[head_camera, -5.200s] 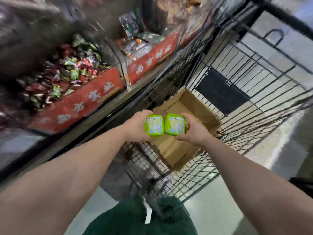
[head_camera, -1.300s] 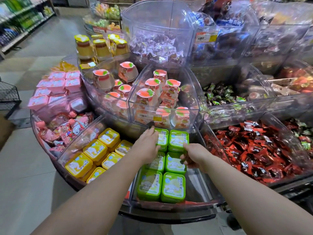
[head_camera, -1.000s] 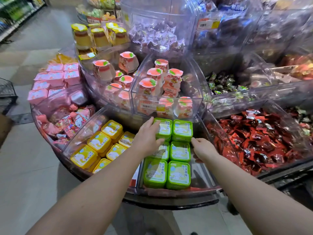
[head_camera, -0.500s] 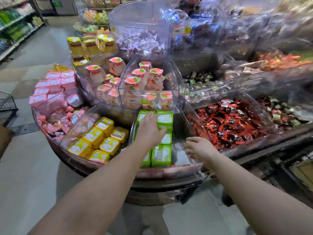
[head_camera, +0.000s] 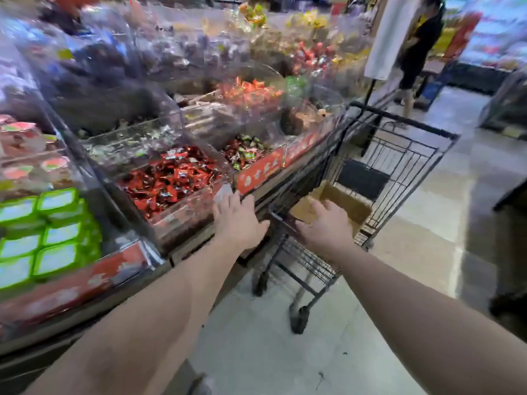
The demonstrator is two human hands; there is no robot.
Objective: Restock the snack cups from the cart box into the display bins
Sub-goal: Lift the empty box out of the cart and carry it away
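At centre frame, both hands are held out empty: left hand (head_camera: 238, 220) with fingers spread flat over the edge of the red-candy bin (head_camera: 171, 181), right hand (head_camera: 325, 226) loosely open just above the cardboard box (head_camera: 342, 202) in the black wire cart (head_camera: 399, 155). Box contents cannot be made out. Green snack cups (head_camera: 48, 235) are seen stacked in the display bin at left edge, well apart from both hands; frame is motion-blurred

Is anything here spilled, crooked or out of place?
Nothing stands out. The green-lidded plastic snack cups sit in tidy rows in their clear bin, and the brown cardboard box rests inside the black wire cart. Motion blur hides finer detail.
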